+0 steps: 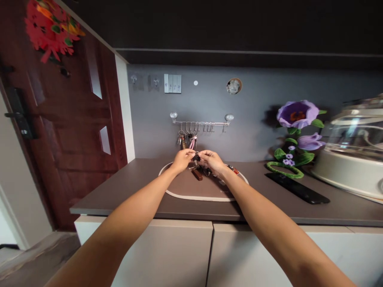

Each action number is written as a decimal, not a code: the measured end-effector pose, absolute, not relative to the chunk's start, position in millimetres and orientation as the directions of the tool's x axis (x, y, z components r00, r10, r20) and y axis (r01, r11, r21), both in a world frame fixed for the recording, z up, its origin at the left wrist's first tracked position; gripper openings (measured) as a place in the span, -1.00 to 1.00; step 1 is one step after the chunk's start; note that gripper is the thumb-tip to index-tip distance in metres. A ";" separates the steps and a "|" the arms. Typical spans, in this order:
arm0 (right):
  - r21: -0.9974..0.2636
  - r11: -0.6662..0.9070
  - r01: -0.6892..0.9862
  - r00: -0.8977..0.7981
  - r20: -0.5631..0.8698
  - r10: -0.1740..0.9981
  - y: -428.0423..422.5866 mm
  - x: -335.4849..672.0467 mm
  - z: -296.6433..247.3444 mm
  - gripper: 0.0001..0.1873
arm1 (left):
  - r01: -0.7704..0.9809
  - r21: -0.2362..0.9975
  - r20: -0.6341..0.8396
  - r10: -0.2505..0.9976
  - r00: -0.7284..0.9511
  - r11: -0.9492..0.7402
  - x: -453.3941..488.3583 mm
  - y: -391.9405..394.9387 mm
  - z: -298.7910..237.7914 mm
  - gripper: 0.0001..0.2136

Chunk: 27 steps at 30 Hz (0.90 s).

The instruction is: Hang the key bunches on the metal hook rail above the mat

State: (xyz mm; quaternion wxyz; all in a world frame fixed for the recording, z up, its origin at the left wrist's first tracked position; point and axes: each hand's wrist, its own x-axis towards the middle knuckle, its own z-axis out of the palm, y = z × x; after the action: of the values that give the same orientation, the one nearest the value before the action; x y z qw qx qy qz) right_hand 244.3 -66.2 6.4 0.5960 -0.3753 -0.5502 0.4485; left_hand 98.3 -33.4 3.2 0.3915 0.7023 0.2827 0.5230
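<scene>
My left hand [183, 160] and my right hand [213, 161] meet above the counter, their fingertips pinching a small dark key piece [196, 156] between them. Its exact form is hidden by my fingers. Just below my hands, a bunch of keys with a brown leather fob [196, 174] lies on an oval brown mat with a white rim [200, 196]. A red-tipped key item [235, 170] rests near my right wrist.
A metal hook rail [201, 123] with hanging key bunches [187, 139] is on the grey wall just beyond my hands. To the right stand a black flat device [297, 188], an artificial purple flower [296, 115] and a glass-lidded cream appliance [350, 151]. A dark red door [68, 119] is at left.
</scene>
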 end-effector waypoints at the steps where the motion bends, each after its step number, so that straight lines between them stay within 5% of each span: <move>1: -0.942 0.304 -0.139 -0.001 0.307 0.952 -67.4 244.0 8.1 -0.69 | -0.030 0.849 0.512 0.809 0.288 -0.527 98.8 -32.6 2.9 -0.86; 11: -0.927 0.354 -0.122 0.120 0.340 0.933 -56.5 249.2 43.1 -0.83 | 0.052 0.800 0.567 0.783 0.256 -0.597 101.5 -25.5 -3.6 -0.88; 27: -0.940 0.331 0.083 0.482 0.329 0.812 2.6 234.0 99.4 -0.83 | 0.423 0.442 0.682 0.602 0.415 -0.791 96.5 -23.1 -6.2 -0.79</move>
State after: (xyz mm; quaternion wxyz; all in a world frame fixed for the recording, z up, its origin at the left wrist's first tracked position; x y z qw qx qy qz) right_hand 234.0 2.6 99.4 0.6901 -0.5144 -0.4353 0.2641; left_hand 96.5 -23.1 -6.2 0.1008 0.8350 0.3069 0.4455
